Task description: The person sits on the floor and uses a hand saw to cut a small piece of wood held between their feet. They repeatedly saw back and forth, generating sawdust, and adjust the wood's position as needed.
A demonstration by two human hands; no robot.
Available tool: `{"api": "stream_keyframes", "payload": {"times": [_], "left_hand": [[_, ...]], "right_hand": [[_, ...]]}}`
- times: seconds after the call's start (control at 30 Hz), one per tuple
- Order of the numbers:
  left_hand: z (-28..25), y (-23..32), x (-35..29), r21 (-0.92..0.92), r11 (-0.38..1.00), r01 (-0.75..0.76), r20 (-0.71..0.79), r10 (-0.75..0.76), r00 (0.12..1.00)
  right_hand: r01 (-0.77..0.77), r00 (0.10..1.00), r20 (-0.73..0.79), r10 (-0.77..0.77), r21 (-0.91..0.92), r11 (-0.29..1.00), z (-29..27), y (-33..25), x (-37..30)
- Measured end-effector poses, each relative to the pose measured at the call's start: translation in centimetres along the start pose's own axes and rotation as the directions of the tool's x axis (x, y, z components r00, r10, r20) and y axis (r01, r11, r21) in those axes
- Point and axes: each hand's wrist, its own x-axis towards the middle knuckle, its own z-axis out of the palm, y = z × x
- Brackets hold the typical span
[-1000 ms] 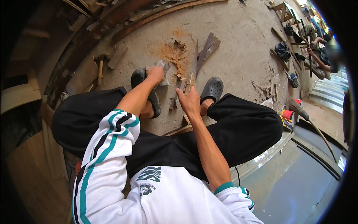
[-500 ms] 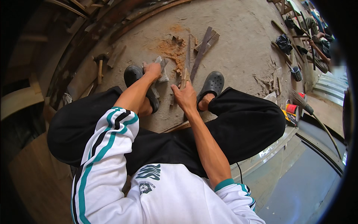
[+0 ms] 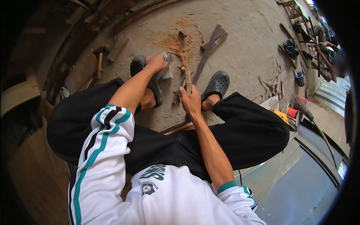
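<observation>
My right hand (image 3: 191,100) is closed around the wooden handle (image 3: 188,78) of a handsaw, between my feet. The saw's thin blade is nearly edge-on and hard to make out as it points away from me. Beside my left shoe (image 3: 155,86), my left hand (image 3: 156,63) is closed on a flat grey piece of wood (image 3: 170,59). A pale, dusty block (image 3: 167,72) lies under that hand; how the two pieces join is hidden. Orange sawdust (image 3: 170,45) is scattered on the ground beyond my hands.
A dark wooden strip (image 3: 206,54) crosses a short board (image 3: 219,39) near my right shoe (image 3: 216,85). A hammer (image 3: 100,63) rests at the left. On the right are a broom (image 3: 302,107), a red can (image 3: 292,111) and a black bag (image 3: 290,48). Another person's arm (image 3: 325,60) shows at far right.
The saw blade has turned from showing its broad side to nearly edge-on. My left hand has shifted slightly up and right in view, still holding the wood piece.
</observation>
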Motion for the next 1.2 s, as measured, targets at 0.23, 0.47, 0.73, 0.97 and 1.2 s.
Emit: {"api": "stream_keyframes", "payload": {"times": [0.23, 0.47, 0.73, 0.97, 1.2], "left_hand": [[1.9, 0.1, 1.6, -0.202, 0.977, 0.072, -0.147, -0.102, 0.984], [3.5, 0.0, 4.3, -0.380, 0.869, 0.315, -0.086, -0.373, 0.924], [4.2, 0.9, 5.1, -0.483, 0.772, 0.413, -0.104, -0.520, 0.848], [4.9, -0.1, 5.5, -0.573, 0.728, 0.377, -0.143, -0.542, 0.828], [5.7, -0.6, 5.6, -0.576, 0.713, 0.400, -0.124, -0.560, 0.819]], "right_hand": [[-0.037, 0.993, 0.114, -0.003, 0.343, 0.939, -0.1, -0.1, -1.7], [-0.190, 0.976, 0.176, 0.128, 0.405, 0.894, -0.8, -0.4, -3.1], [-0.175, 0.981, 0.135, 0.137, 0.336, 0.925, 0.3, 0.2, -4.3], [-0.349, 0.936, 0.166, 0.310, 0.321, 0.881, -0.3, -2.5, -4.6], [-0.403, 0.910, 0.146, 0.389, 0.081, 0.912, -2.5, -4.0, -4.8]]}}
